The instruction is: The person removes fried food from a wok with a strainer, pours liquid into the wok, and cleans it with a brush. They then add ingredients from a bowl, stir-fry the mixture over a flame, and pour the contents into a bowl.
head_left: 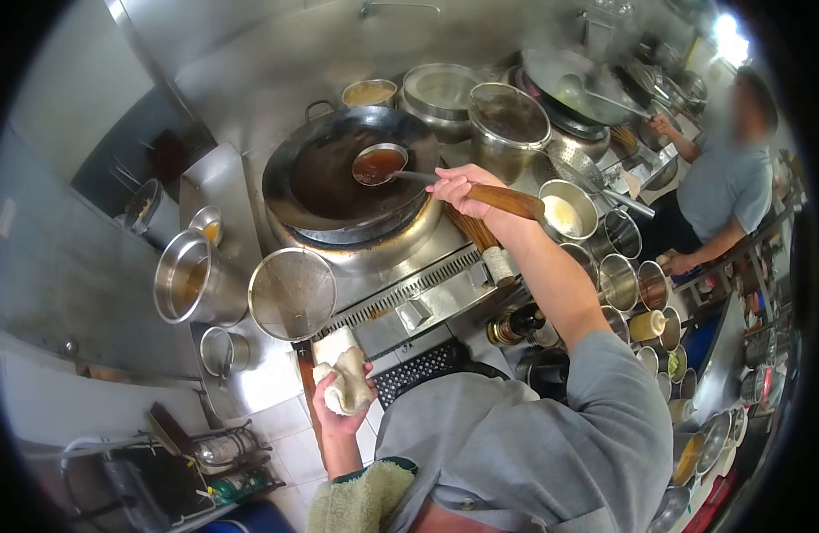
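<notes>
My right hand is wrapped round the wooden handle of a ladle. Its bowl holds reddish-brown liquid and hangs over a large dark wok set on the burner. In my left hand is a bunched whitish cloth, gripped low in front of the stove. Just above that hand a round mesh strainer rests by the stove's front edge. Whether the ladle touches the wok cannot be made out.
A tall metal pot and a wide pot stand behind the wok. Left are a steel pot and a small pot. Several metal containers line the right side. A co-worker holds a ladle over another wok.
</notes>
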`<control>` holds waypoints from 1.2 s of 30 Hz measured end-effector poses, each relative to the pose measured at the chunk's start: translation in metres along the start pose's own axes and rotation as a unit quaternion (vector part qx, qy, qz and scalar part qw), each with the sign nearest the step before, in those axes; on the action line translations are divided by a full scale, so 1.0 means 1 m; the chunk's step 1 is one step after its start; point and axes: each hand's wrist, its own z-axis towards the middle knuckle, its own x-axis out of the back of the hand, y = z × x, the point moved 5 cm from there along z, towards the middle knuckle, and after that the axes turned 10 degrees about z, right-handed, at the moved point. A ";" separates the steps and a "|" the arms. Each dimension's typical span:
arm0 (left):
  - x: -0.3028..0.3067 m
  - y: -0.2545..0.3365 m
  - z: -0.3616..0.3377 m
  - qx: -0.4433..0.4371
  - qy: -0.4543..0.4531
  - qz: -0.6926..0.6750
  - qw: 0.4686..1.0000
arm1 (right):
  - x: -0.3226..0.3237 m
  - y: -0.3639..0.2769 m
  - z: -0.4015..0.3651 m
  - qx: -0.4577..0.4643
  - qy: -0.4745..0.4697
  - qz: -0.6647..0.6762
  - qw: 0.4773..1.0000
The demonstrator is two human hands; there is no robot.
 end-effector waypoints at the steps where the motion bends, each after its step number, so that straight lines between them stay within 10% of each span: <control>1: -0.001 -0.001 0.001 0.004 -0.010 0.005 1.000 | -0.005 0.000 -0.003 0.007 0.000 0.018 1.000; 15: -0.015 -0.015 0.028 0.050 0.003 0.042 0.998 | -0.077 -0.067 -0.094 0.074 -0.089 0.130 0.985; 23: -0.013 -0.023 0.044 0.066 0.026 0.055 0.996 | -0.060 -0.141 -0.160 0.166 -0.068 -0.028 0.983; 27: -0.014 -0.027 0.050 0.080 0.046 0.083 0.992 | -0.031 -0.139 -0.195 0.421 -0.004 -0.364 0.831; 33: -0.008 -0.036 0.054 0.103 0.067 0.092 0.988 | 0.005 -0.159 -0.211 0.422 0.340 -0.649 0.534; 36: -0.008 -0.035 0.050 0.104 0.052 0.103 0.988 | 0.008 -0.161 -0.202 0.443 0.349 -0.636 0.527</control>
